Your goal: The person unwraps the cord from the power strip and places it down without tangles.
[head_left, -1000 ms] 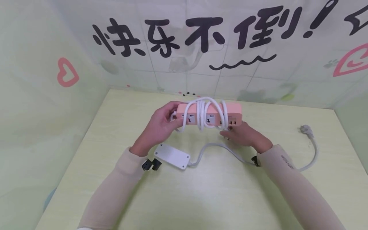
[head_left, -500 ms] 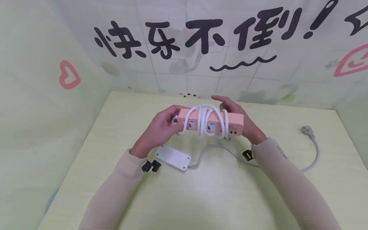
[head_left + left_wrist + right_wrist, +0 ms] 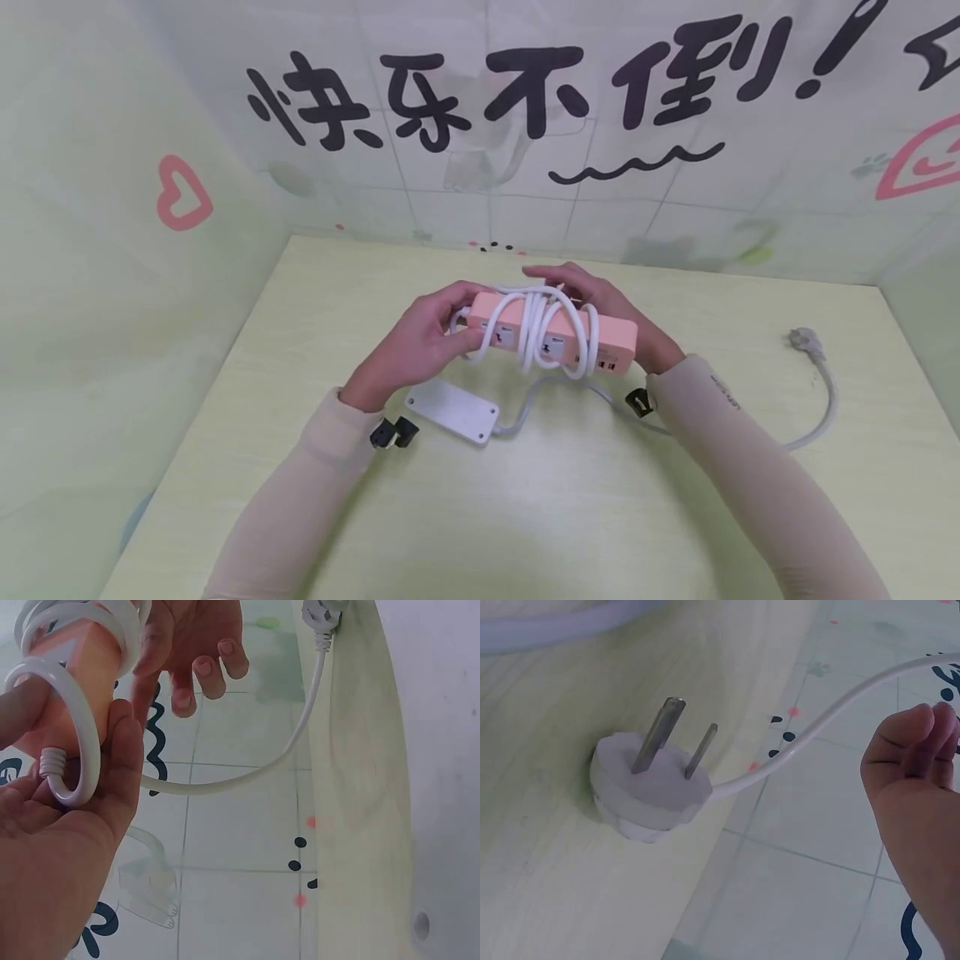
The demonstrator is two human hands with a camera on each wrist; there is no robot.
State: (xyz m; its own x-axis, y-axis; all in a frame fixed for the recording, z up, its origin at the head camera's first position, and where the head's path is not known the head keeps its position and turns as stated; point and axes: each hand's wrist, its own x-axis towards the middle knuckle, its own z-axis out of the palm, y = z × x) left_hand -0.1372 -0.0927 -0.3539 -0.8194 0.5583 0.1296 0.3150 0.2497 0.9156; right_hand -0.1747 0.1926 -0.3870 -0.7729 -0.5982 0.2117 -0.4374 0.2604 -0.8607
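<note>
Evidently, the pink power strip, wrapped in white cord, is above the table's far middle, its left end clamped in the left hand. Behind it, the right hand's fingers bend loosely apart; I cannot tell whether they touch. Nearer lies a white block.

Near, the pale wooden worktop has room between two beige cloth sleeves; farther back, a long pink plastic power strip blocks the middle.
</note>
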